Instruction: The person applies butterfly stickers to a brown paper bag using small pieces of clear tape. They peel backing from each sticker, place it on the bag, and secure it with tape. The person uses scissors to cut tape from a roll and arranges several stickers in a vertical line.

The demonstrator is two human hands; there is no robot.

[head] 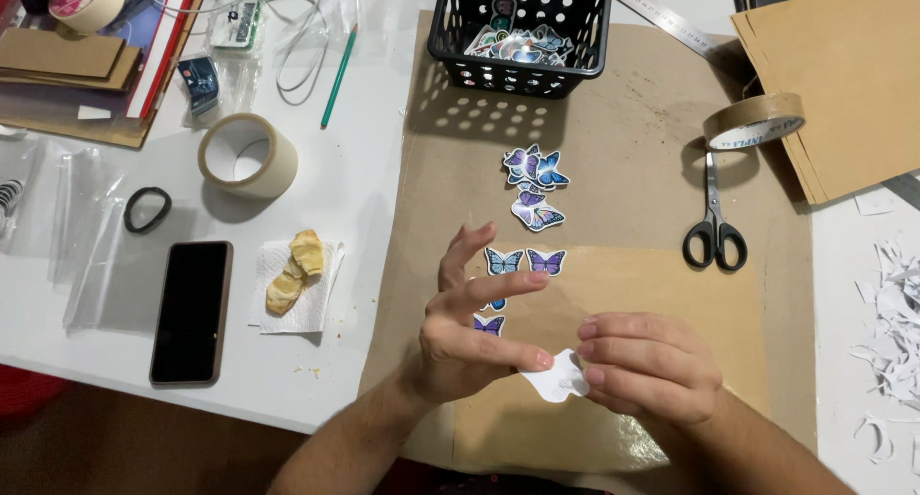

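1. Two hands meet over the brown cardboard sheet (661,207), sharing a white butterfly-shaped cutout (559,380).
2. The left hand (471,334) pinches the cutout's edge with its thumb, its other fingers spread wide.
3. The right hand (647,364) is curled closed, gripping the cutout's other side.
4. Butterfly stickers (525,261) lie just beyond the fingers.

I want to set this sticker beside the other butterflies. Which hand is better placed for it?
Probably the left hand: it pinches the white sticker with the right hand, but lies closer to the butterfly stickers.
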